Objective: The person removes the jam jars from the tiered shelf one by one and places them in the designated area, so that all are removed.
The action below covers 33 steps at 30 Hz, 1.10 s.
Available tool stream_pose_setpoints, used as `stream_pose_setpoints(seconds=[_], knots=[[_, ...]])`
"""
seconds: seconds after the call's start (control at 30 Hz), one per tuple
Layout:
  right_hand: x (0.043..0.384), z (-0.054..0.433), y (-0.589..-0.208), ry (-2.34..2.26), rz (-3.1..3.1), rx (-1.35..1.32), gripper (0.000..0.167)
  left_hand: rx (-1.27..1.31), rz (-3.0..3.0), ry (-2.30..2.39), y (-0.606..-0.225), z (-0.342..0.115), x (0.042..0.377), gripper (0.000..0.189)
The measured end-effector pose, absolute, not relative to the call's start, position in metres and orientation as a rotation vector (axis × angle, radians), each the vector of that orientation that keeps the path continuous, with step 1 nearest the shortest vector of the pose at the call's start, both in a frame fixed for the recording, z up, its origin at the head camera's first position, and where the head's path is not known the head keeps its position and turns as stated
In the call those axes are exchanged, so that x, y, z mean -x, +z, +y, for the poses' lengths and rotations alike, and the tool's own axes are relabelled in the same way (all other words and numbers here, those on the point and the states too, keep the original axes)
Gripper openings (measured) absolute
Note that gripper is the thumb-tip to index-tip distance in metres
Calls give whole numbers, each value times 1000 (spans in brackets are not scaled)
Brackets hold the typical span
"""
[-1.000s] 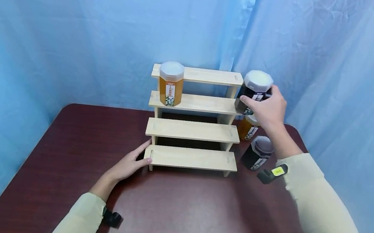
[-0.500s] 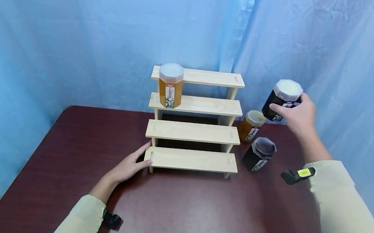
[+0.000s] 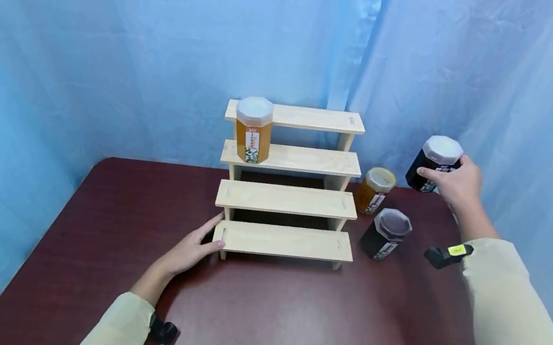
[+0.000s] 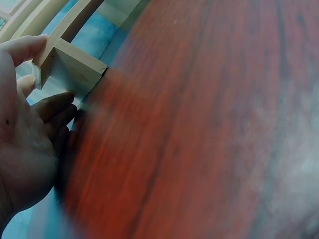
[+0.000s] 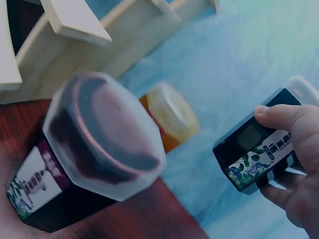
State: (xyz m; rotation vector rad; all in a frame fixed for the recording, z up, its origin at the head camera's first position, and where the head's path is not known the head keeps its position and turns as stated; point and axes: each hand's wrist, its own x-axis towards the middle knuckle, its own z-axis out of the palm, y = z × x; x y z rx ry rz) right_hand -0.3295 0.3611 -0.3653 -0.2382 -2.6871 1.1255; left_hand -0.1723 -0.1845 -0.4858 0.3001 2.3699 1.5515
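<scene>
1. A dark jar (image 3: 424, 169) is pinched in the right hand (image 3: 462, 185), its body lying between the thumb on one face and the fingers wrapped round the opposite side, below the pale lid.
2. The jar is held tilted, its base seen against blue curtain (image 3: 166, 49) from the right wrist.
3. The end of the lowest step of a wooden rack (image 3: 287, 243) is held by the left hand (image 3: 186, 253), thumb and index finger set about it.
4. Near the rack's right side, a lidded amber jar (image 3: 366, 199) and a second dark jar (image 3: 376, 240) are stood on the reddish table (image 3: 285, 329).
5. Another amber jar, honey-coloured (image 3: 243, 141), is seated at the left end of the second-highest step.
</scene>
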Motion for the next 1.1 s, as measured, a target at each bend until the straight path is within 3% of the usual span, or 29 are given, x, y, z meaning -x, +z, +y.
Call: stream_pose_setpoints(seconds=[0.33,0.57,0.8,1.1], knots=[[347,378,-407,1197,-2728,164,97,-288,2357,1577,-478,-186,164,74],[345,391,-439,1227,-2703,215,93,-314,2409,1561,-516,-191,180,76],[347,395,-450,1186,-2731,282,98,-318,2410,1576,-515,-191,181,76],[347,396,-470,1191,-2724,335,91,-296,2407,1584,-517,-190,183,77]])
